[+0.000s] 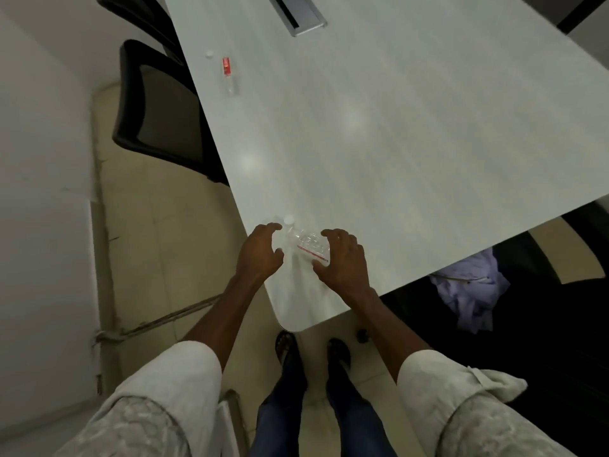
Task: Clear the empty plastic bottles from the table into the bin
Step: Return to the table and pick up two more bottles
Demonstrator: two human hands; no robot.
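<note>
Both hands are hovering around a clear plastic bottle (306,241) lying on its side near the close corner of the counter (395,143), the left hand (258,253) spread with curled fingers beside its white cap and the right hand (342,257) spread beside its body, neither yet gripping it. A second bottle (229,74) with a red label is lying well apart further up the counter, a loose cap (209,55) near it. No bin is showing, so I am judging the clearing as barely begun, with both bottles left to carry

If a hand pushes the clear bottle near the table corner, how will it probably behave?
The clear bottle lies on its side, so it would probably roll. It looks empty and thin-walled: likely light, easily dented. The table edge is close, so it might fall.
</note>
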